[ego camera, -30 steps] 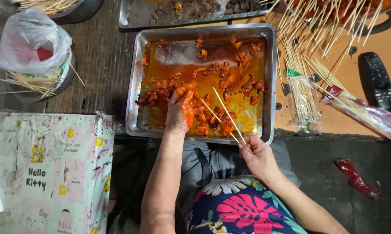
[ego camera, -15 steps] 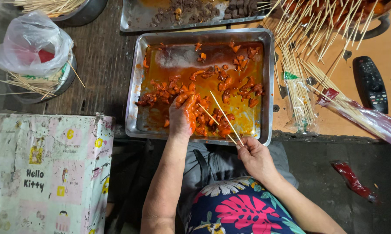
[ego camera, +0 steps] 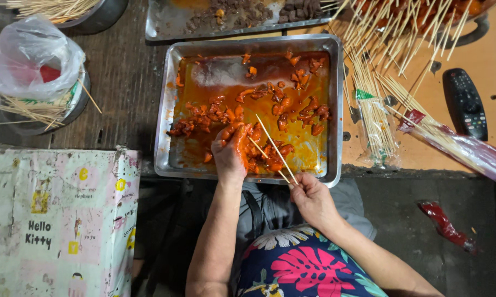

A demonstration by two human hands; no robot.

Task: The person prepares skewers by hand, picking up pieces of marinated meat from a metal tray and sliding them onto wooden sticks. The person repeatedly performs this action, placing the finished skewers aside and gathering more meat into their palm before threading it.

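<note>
Dark wooden bench [ego camera: 121,82] fills the top of your head view, with an orange board [ego camera: 479,137] to its right and a dark floor below the edge.

A steel tray [ego camera: 163,126] sits at the bench edge straight ahead of you, holding orange sauce and scattered meat pieces [ego camera: 281,107] coated in it. Your left hand [ego camera: 230,151] is down inside the tray near its front wall, smeared with sauce, its fingers curled over a clump of meat; you cannot tell from here how tightly they close. Your right hand [ego camera: 313,198] hangs just outside the tray's front rim, fingers pinched on 2 skewers [ego camera: 270,146] whose tips slant up and left over the meat, ending just beside your left hand.

Behind the tray lies a second tray [ego camera: 171,25] with dark chunks in it. Loose bamboo sticks [ego camera: 380,66] fan across the board to the right, some in a clear packet [ego camera: 374,124], and a pot [ego camera: 481,22] of skewered pieces shows at the top edge. A black remote [ego camera: 466,102] lies well to the right, with a long plastic bag [ego camera: 468,151] just below it.

On your left a plastic bag [ego camera: 31,55] sits in a bowl [ego camera: 77,104] with sticks, and a printed box [ego camera: 55,220] stands below the bench edge. A red wrapper [ego camera: 443,225] lies on the floor. Your floral shirt [ego camera: 303,267] fills the bottom.
</note>
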